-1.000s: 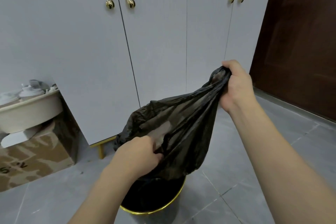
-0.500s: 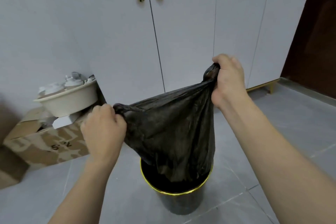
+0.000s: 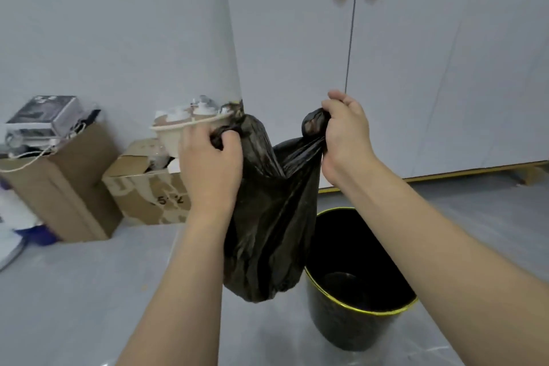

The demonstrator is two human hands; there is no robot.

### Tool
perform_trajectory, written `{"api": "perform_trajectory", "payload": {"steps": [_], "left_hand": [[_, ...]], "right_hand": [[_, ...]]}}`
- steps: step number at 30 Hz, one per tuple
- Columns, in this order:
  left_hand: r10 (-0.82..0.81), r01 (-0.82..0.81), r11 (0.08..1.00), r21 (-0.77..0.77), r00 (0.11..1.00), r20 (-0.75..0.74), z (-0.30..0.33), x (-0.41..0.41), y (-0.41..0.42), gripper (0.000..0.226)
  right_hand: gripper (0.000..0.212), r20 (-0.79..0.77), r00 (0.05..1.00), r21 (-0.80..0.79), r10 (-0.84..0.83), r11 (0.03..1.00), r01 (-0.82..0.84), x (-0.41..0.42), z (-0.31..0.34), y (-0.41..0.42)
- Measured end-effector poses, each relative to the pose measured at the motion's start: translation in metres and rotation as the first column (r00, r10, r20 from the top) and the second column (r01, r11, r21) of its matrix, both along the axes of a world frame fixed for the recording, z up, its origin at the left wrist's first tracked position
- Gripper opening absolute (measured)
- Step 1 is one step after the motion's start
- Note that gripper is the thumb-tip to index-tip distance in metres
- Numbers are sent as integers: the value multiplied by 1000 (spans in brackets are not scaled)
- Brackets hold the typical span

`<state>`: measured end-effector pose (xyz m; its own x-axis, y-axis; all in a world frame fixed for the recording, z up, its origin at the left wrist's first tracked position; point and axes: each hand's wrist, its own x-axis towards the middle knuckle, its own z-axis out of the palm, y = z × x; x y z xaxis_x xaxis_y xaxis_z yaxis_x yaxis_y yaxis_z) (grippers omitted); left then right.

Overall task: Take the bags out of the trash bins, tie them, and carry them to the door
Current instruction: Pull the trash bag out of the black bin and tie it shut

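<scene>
One thin black plastic trash bag (image 3: 267,232) hangs clear of the one round black trash bin with a gold rim (image 3: 356,282), up and left of its mouth. The left hand (image 3: 209,169) and right hand (image 3: 346,134) each have their fingers curled tight round one bunched corner of the bag's mouth, held apart, probably ready for knotting. Two cardboard boxes (image 3: 62,184) stand well left of the bin.

We can make out only one marking: dark printed characters on the front of the smaller cardboard box (image 3: 148,196) by the wall, low on its face, reading roughly "5" and "2" with a blurred mark between them. We cannot read it for certain. The silvery package (image 3: 44,113) on the taller box shows print too blurred to read
</scene>
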<state>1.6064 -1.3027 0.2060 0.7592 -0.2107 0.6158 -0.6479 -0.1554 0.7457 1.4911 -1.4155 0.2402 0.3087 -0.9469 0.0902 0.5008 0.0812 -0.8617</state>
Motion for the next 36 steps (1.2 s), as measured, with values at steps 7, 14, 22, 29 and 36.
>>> {"api": "perform_trajectory", "payload": {"steps": [7, 14, 22, 29, 36], "left_hand": [[-453, 447, 844, 297, 890, -51, -96, 24, 63, 25], [-488, 522, 274, 808, 799, -351, -221, -17, 117, 8], [-271, 0, -695, 719, 926, -262, -262, -18, 161, 60], [138, 137, -452, 881, 987, -82, -226, -17, 148, 71], [151, 98, 288, 953, 978, -146, -243, -6, 96, 100]], "right_hand": [[15, -757, 629, -462, -175, 824, -327, 37, -91, -5], [21, -904, 238, -422, -354, 662, -620, 48, -145, 0], [21, -886, 220, -457, -407, 698, -551, 62, -156, -21], [21, -913, 298, -389, -277, 811, -438, 61, -164, -32], [21, -910, 392, -312, -135, 846, -432, 45, -166, -35]]}}
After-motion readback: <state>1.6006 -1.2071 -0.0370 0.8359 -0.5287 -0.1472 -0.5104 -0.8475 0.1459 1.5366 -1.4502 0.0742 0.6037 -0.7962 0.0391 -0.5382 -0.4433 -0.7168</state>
